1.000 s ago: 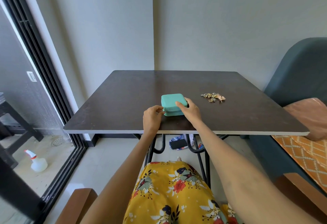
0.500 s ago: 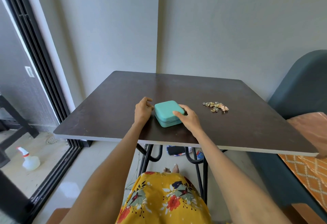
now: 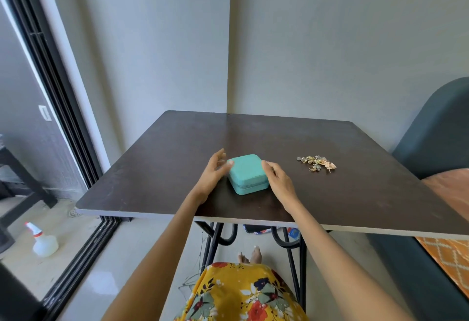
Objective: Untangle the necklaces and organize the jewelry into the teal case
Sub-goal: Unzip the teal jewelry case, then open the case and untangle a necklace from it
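- Since a second ago, the teal case (image 3: 247, 174) sits further in from the near edge of the desk (image 3: 162, 168) and turned at a slight angle; both my hands have opened off it.
- My left hand (image 3: 212, 174) lies against the case's left side, fingers straight and spread, fingertips touching its far left corner. Grip apart, clamped on nothing.
- My right hand (image 3: 278, 181) rests along the case's right side, fingers extended and touching its edge, not curled round it. Grip apart as well.
- Case status: lid down, zip seam visible along the near side, apparently closed. Nothing is stowed, as far as can be seen.
- Jewelry pile (image 3: 316, 162) lies on the desk to the right of the case, well apart from both hands, untouched.
- Progress, in my judgement: very early. Case positioned only; opening it, untangling the necklaces and sorting every piece remain.
- Count: one case, one desk, two hands, one pile of jewelry. Individual pieces are too small and clumped to count; several gold-coloured items show.
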`<state>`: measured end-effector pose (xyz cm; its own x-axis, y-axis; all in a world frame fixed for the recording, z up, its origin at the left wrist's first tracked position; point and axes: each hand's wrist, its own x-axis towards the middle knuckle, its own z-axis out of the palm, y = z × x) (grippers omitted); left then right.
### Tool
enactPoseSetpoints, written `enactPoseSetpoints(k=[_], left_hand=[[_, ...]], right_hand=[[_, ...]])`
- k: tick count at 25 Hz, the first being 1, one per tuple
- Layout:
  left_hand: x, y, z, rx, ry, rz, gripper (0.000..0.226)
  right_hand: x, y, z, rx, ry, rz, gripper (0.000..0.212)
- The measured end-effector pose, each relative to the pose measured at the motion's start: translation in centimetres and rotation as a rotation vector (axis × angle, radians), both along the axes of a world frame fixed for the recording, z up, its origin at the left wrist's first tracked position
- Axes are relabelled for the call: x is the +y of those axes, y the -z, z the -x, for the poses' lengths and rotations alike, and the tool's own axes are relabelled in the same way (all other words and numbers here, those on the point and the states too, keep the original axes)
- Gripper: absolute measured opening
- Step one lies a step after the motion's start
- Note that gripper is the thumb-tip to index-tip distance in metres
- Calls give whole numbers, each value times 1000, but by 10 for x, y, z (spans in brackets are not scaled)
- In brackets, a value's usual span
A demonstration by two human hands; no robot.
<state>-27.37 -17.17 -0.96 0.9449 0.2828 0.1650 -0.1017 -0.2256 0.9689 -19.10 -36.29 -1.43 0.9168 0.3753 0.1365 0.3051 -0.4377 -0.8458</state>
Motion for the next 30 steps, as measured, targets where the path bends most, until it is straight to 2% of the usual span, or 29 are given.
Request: enactPoseSetpoints(k=[2,4,6,9,12,13,16,19,22,24,26,30], left_hand=[[-2,6,7,73,107,-304,96],[-9,9,6,53,99,-557,107],[-9,9,3,13,44,-484,95],[2,1,1,-10,56,-144,67],[9,-7,-9,-18,27,23,43],[11,-9,-16,-12,-28,41,40],[10,-12,-41,20,-257,67,49],[7,-6,-66,53,-482,-92,44],[4,-3,-77,98,-587,-233,33],[5,-2,-79,105,-604,-250,26],[8,-1,-77,80,-548,-205,30],[14,0,-55,15,-267,1,23]], right_hand=[[2,-1,0,22,39,-6,54],[4,-2,-2,54,88,-18,51],[3,-1,-7,90,92,-58,44],[1,-2,-15,104,53,-133,31],[1,-2,-19,-8,-72,-24,20],[2,-2,-19,-46,-98,38,18],[4,0,-22,-89,-101,114,18],[4,3,-24,-106,-86,110,14],[6,3,-25,-115,-68,113,11],[6,3,-25,-121,-70,119,10],[6,3,-26,-120,-66,121,12],[6,2,-25,-104,-47,121,20]])
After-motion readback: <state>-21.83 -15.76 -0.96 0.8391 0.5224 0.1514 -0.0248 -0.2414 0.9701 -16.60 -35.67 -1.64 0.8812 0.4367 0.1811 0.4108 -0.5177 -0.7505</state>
